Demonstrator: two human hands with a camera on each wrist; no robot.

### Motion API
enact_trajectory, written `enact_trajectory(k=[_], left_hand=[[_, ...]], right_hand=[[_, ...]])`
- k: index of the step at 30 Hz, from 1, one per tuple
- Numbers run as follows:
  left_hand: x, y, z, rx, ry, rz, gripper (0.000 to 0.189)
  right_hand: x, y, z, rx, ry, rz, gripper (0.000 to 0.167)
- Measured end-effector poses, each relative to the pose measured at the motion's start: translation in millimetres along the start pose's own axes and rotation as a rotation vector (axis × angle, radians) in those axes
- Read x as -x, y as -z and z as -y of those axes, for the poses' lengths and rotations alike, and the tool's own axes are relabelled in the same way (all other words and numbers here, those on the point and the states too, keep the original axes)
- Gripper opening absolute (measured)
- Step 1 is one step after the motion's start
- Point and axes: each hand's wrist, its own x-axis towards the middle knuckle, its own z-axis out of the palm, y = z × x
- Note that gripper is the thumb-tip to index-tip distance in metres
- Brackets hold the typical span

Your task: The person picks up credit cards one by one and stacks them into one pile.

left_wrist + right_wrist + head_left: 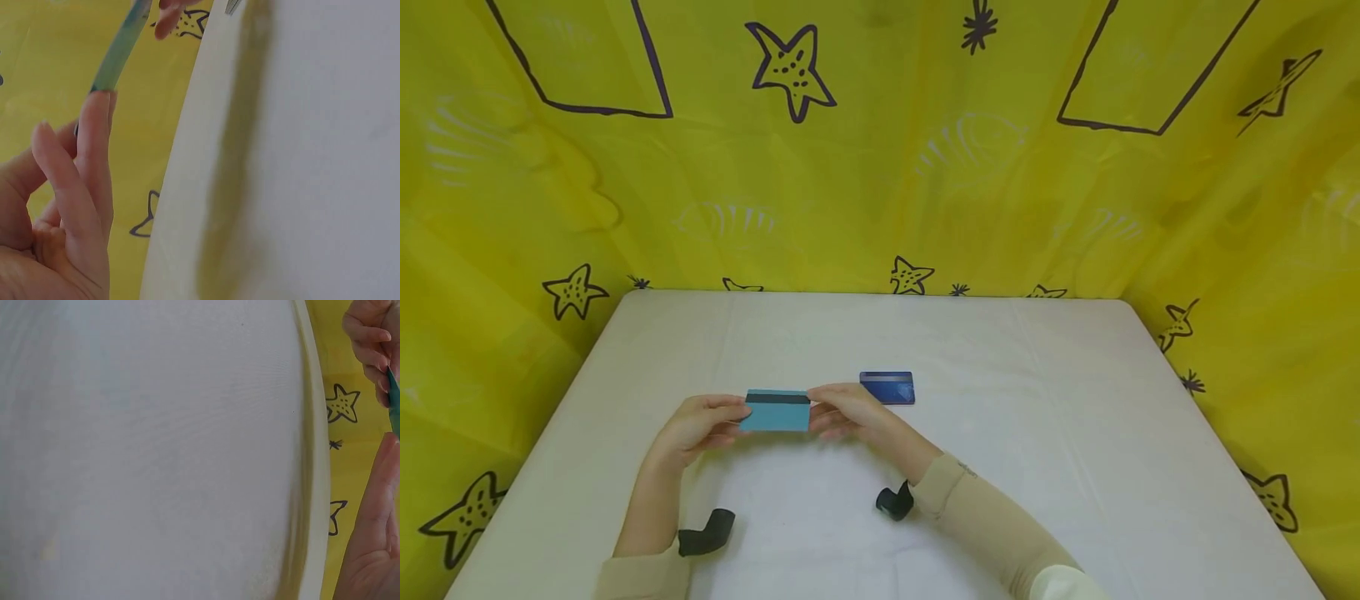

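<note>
A light-blue card [777, 415] with a dark magnetic stripe along its top is held up above the white table, stripe side towards the head camera. My left hand [702, 423] pinches its left end between thumb and fingers. At the right end, my right hand [850, 410] pinches the card near its upper corner. In the left wrist view the card [119, 53] shows nearly edge-on above the left fingers [94, 144]. A dark-blue card [891, 389] with a grey stripe lies on the table just beyond my right hand, its lower left partly covered.
The white table [1000, 375] has yellow curtain [865, 167] with starfish drawings at its back and sides. Black wrist-worn pieces stick out from the left forearm [707, 533] and the right sleeve [895, 502].
</note>
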Motion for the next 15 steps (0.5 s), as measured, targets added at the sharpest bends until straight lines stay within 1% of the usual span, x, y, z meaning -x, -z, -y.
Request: enact_trajectory(k=[2, 7, 12, 15], left_hand=[[-0.4, -6.0, -0.6, 0.027, -0.008, -0.046, 0.053], [-0.3, -21.1, -3.2, 0.055, -0.036, -0.115, 0.054], [-5.2, -34.4, -2.7, 0.099, -0.030, -0.144, 0.051], [-9.0, -42.5, -1.8, 0.123, -0.026, -0.147, 0.049]], right_hand=[[1.0, 2.7, -2.1, -0.041, 0.006, -0.020, 0.037], [6.0, 8.5, -8.2, -0.086, 0.025, -0.061, 0.040], [11.1, 15.3, -11.2, -0.126, 0.037, -0.093, 0.040], [13.0, 18.9, -11.6, -0.136, 0.033, -0.113, 0.039]])
